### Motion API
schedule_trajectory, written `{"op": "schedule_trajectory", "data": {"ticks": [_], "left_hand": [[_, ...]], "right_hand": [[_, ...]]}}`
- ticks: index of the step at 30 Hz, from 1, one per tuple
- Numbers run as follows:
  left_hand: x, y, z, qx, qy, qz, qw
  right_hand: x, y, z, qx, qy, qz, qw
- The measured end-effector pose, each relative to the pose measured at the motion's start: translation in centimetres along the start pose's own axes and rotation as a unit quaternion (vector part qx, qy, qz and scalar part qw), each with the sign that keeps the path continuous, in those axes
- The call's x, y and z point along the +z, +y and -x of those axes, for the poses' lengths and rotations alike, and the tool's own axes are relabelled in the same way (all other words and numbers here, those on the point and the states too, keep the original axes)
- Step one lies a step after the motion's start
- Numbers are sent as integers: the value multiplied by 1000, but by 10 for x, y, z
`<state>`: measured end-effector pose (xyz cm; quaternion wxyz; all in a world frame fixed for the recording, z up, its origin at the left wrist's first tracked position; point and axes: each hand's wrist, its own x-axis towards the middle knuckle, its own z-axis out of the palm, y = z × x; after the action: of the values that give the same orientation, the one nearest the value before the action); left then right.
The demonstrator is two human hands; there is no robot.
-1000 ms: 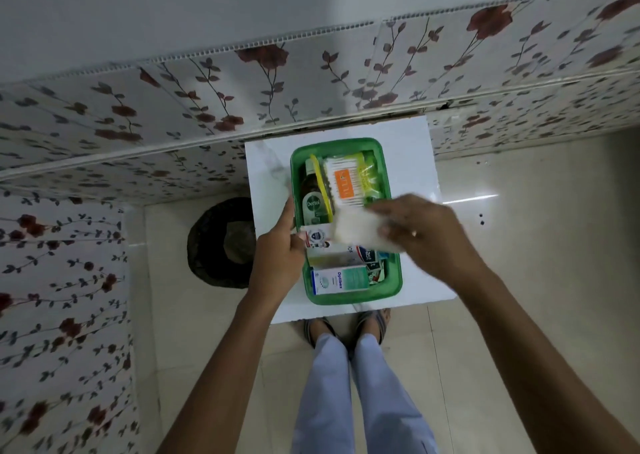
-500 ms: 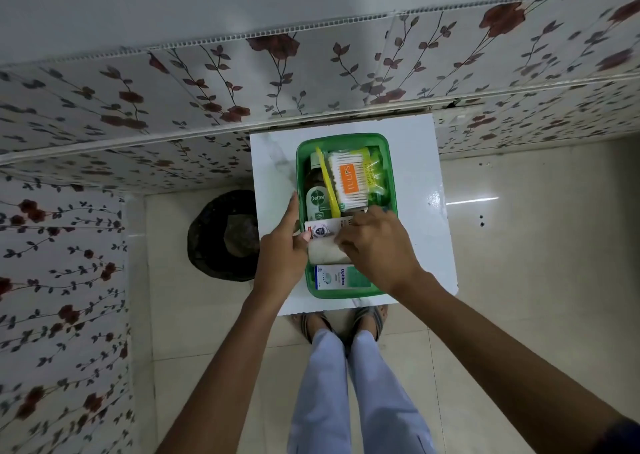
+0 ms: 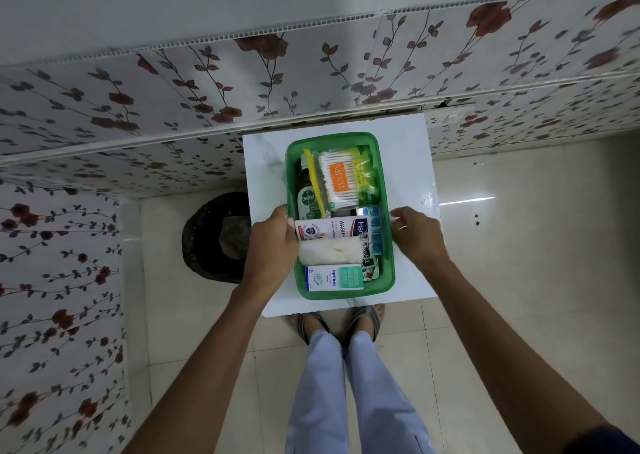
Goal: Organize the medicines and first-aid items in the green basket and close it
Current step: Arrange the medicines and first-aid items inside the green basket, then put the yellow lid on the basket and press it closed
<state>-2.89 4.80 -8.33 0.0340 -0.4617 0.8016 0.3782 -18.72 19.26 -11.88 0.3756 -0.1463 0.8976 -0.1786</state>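
Note:
The green basket (image 3: 387, 266) stands open on a small white table (image 3: 407, 162). Inside lie a Dettol bottle (image 3: 306, 193), a pack of cotton buds (image 3: 337, 179), a white plaster box (image 3: 329, 229), a white bandage roll (image 3: 330, 251) and an Optibex box (image 3: 334, 278). My left hand (image 3: 273, 245) grips the basket's left rim, thumb over the edge. On the table just right of the basket rests my right hand (image 3: 417, 233), holding nothing. No lid is in view.
A dark round bin (image 3: 216, 237) stands on the floor left of the table. A flower-patterned wall runs behind and along the left. My legs and sandalled feet (image 3: 341, 322) are right at the table's front edge. Tiled floor lies to the right.
My right hand set the white bandage roll into the basket between the plaster box and the Optibex box, then drew back to the right of the basket. My left hand stayed on the rim.

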Motion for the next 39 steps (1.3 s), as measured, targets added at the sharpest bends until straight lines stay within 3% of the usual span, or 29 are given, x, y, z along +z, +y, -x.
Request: {"op": "schedule_trajectory", "data": {"ticks": [6, 10, 13, 17, 19, 22, 24, 30, 33, 39], "left_hand": [[-25, -12, 9, 14, 25, -6, 1000], [-41, -25, 11, 9, 55, -13, 998], [-44, -34, 10, -9, 79, 0, 997], [-36, -34, 8, -14, 89, 10, 996], [-31, -34, 7, -18, 84, 13, 996], [-19, -30, 4, -23, 73, 10, 997], [-10, -22, 2, -26, 62, 13, 998], [7, 3, -8, -24, 31, 5, 999], [4, 2, -9, -42, 5, 65, 997], [-7, 9, -8, -66, -16, 160, 985]], "right_hand": [[29, -1, -2, -40, 33, 56, 997], [31, -6, -3, -14, 55, 20, 998], [34, -5, -4, -35, 30, 60, 997], [18, -1, -8, 22, 13, -8, 1000], [-2, 1, -4, 19, 43, -10, 999], [-36, -3, 14, -47, 157, 16, 986], [-50, -15, 32, -88, 187, -18, 978], [-26, -55, 61, -151, 104, 9, 983], [0, -58, 61, -200, 126, 53, 970], [0, -51, 40, -181, 136, 105, 968]]}}
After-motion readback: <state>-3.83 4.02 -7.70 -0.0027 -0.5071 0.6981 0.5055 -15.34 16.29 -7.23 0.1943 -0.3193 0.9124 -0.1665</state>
